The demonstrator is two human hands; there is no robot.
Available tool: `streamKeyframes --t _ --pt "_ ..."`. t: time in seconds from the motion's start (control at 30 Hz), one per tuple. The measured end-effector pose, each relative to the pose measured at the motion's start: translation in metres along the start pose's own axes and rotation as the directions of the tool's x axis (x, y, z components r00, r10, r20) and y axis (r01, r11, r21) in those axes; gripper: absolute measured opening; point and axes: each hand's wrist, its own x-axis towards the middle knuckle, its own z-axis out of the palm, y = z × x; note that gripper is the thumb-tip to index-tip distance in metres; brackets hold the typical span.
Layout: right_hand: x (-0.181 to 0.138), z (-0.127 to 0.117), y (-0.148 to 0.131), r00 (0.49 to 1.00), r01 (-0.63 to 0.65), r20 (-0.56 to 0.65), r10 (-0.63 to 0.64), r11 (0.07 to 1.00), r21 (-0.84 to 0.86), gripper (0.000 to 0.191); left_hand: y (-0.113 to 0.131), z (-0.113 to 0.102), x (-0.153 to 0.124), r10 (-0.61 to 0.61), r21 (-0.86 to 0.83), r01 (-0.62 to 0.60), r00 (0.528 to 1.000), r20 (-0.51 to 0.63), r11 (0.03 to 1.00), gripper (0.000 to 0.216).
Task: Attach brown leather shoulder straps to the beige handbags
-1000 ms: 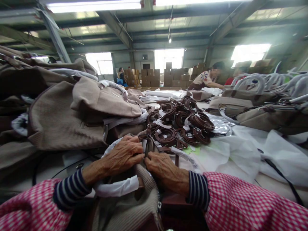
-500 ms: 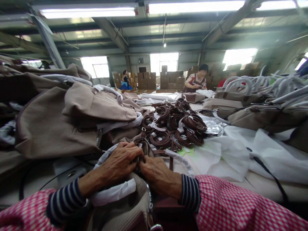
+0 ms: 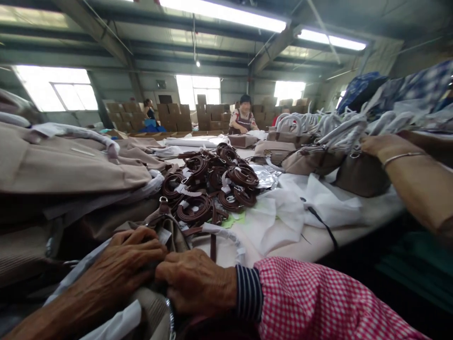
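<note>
A beige ribbed handbag [image 3: 150,302] with a silver zipper [image 3: 171,318] lies close in front of me at the lower left, partly hidden by my hands. My left hand [image 3: 129,257] is closed over the bag's opening, its fingertips hidden among the folds. Right beside it, my right hand [image 3: 198,281] is closed in a fist on the opening's edge; what its fingertips pinch does not show. A white-wrapped handle [image 3: 115,326] lies below my left hand. Beyond my hands, coiled brown straps [image 3: 196,210] with white tags form a pile.
Stacked beige bags [image 3: 71,160] rise at left. More bags [image 3: 311,158] with white-wrapped handles stand at right, where another person's arm [image 3: 417,174] reaches in. White wrapping sheets [image 3: 283,212] cover part of the table [image 3: 339,241]. A co-worker [image 3: 244,118] is across it.
My view has swung right, so the table's things sit further left. Another person's arm has come into view at right, touching a bag. Both my hands stay on the handbag.
</note>
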Motion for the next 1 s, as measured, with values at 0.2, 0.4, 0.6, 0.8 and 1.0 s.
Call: streamKeyframes --t 0.2,0.4,0.6,0.8,1.0 --pt "0.012 0.006 0.005 0.984 -0.098 -0.136 0.112 0.989 0.109 0.021 -0.005 -0.005 0.009 -0.002 -0.081 0.009 0.996 0.090 0.997 0.010" --pt "0.008 0.007 0.001 0.980 -0.070 -0.184 0.080 0.996 0.058 0.021 -0.003 0.012 0.011 -0.147 -0.085 0.146 0.989 -0.005 0.986 0.010" --pt "-0.005 0.000 -0.005 0.968 -0.085 -0.229 0.104 0.992 0.092 0.016 0.009 0.014 0.010 -0.177 -0.098 0.170 0.982 -0.066 0.981 0.011" --pt "-0.049 -0.028 0.005 0.913 -0.117 -0.354 0.204 0.961 0.251 0.014 0.026 0.002 0.008 -0.114 -0.125 0.109 0.993 -0.035 0.986 0.010" --pt "-0.062 -0.054 0.014 0.895 -0.244 -0.304 0.326 0.929 0.278 0.020 0.039 -0.005 0.009 -0.085 -0.147 0.078 0.995 -0.043 0.986 0.010"
